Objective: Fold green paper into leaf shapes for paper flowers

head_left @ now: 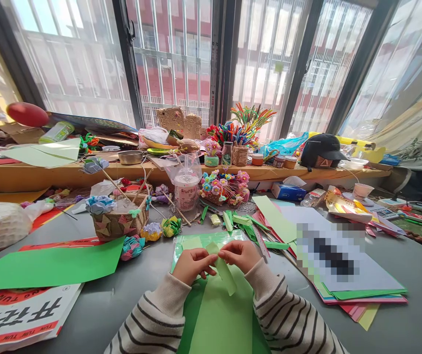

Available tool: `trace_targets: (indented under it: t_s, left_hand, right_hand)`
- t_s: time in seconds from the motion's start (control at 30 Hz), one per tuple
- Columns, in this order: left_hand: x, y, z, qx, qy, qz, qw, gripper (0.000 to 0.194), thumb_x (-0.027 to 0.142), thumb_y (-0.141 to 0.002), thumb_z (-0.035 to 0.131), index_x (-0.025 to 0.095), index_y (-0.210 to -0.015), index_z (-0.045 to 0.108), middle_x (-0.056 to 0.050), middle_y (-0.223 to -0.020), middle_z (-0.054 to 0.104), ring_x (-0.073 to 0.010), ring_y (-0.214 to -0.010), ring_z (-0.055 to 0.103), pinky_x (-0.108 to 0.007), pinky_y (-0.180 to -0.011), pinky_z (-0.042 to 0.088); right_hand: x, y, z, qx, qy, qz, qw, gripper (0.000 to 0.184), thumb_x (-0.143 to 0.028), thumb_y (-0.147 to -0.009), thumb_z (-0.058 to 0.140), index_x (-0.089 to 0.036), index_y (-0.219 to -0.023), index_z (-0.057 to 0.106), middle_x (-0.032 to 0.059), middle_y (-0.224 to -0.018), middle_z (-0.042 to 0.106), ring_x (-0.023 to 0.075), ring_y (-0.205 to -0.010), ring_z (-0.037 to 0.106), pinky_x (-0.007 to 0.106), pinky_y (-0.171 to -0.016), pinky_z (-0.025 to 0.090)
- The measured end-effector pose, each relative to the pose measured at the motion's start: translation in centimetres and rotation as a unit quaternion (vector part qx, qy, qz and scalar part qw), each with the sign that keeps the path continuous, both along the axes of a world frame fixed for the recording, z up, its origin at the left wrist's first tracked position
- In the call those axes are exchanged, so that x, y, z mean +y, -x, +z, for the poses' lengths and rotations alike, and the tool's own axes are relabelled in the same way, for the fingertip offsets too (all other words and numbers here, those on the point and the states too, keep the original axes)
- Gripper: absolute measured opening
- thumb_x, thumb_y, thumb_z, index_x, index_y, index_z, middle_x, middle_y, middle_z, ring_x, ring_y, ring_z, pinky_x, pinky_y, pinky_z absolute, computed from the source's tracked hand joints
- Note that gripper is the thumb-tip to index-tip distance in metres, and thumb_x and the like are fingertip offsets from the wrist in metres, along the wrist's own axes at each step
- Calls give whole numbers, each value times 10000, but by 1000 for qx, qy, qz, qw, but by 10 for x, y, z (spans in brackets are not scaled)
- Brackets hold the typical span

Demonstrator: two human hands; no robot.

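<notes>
Between my two hands is a folded strip of light green paper (226,276). My left hand (195,264) pinches its upper left edge between thumb and fingers. From the other side, my right hand (240,254) pinches it close to the same spot, so the fingertips almost meet. The strip's lower end hangs tilted down to the right. Below it lies a large light green sheet (223,319) on top of a darker green sheet (188,324). A clear plastic sleeve with green paper (181,244) lies just behind my hands.
Folded green paper pieces (245,226) lie beyond my hands. To the left stand a basket with paper flowers (120,223) and a green sheet (48,265). A stack of coloured paper (373,280) is on the right. A lidded plastic cup (186,191) stands at the back.
</notes>
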State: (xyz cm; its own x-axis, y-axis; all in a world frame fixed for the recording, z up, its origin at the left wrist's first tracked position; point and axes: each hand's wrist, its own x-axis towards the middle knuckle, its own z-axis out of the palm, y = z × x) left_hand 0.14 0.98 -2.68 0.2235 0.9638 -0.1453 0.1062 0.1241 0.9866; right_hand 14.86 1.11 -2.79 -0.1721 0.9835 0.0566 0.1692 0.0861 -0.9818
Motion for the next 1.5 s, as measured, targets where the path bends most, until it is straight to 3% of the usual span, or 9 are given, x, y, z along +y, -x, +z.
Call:
trace_targets:
  t_s: [0.53, 1.03, 1.5]
  left_hand:
    - [2, 3, 1, -6, -10, 7, 1000, 226, 319, -533, 612, 115, -481, 531, 19, -434, 553, -119, -443, 569, -160, -348, 342]
    - [3, 4, -1, -24, -17, 25, 999, 252, 344, -525, 606, 117, -451, 524, 15, -424, 535, -134, -448, 572, -163, -328, 313]
    - [3, 4, 2, -20, -56, 84, 995, 250, 359, -533, 591, 120, -477, 542, -15, -497, 571, -129, -453, 567, -156, -313, 278]
  right_hand:
    - [2, -1, -3, -40, 45, 7, 998, 240, -354, -523, 604, -117, -520, 561, -25, -425, 481, 69, -398, 424, 193, -409, 343]
    - [6, 1, -12, -92, 10, -20, 995, 238, -339, -507, 618, -118, -470, 537, -48, -386, 400, 49, -390, 328, 180, -376, 232]
    - [6, -1, -5, -21, 23, 8, 999, 255, -351, -519, 611, -98, -535, 577, -29, -444, 466, 57, -430, 377, 178, -422, 297]
